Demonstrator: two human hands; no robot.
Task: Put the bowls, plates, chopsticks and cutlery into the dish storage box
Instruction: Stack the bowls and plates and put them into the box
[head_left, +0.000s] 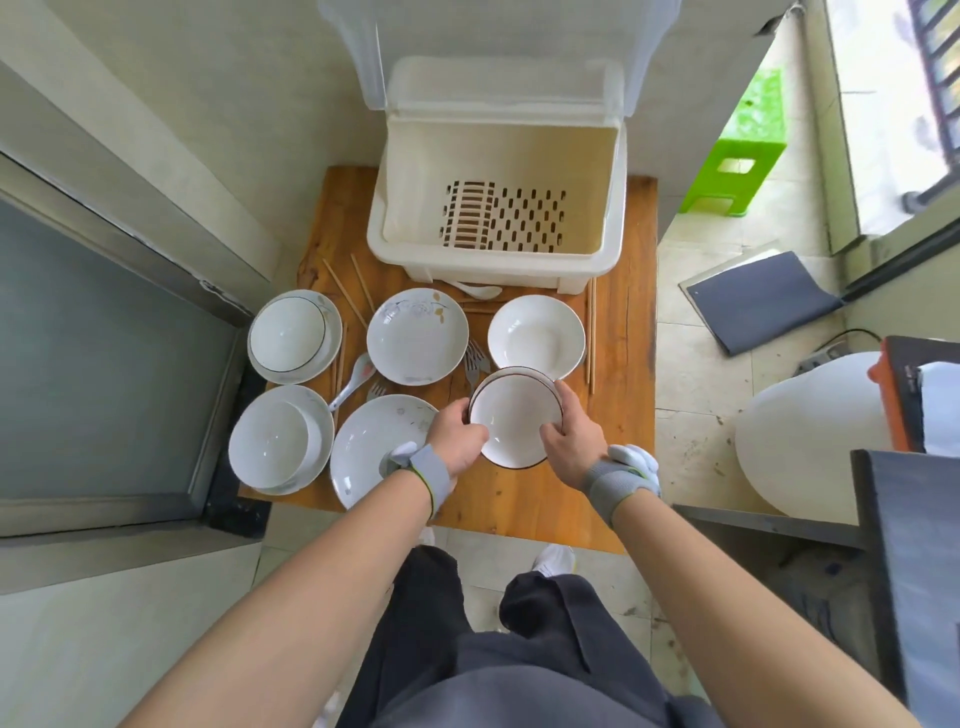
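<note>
Dark-rimmed bowl (514, 415) centre frame, just above wooden table (519, 499), held from both sides. Left hand (460, 434) and right hand (571, 439) fingers curled round opposite rims. I reckon glazed ceramic: stiff, slick, chippable, moderate weight, so 2-handed rim grip suits. Dish storage box (493, 208) upper centre, lid up, looks empty.

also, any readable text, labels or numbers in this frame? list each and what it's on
None readable.
Storage box: no label or brand showing.
Bowls and plates, including the bowl held in both hands: only painted flowers and rim lines, no writing.
Dark panel with the orange edge at right: a small mark, too blurred to read.
</note>
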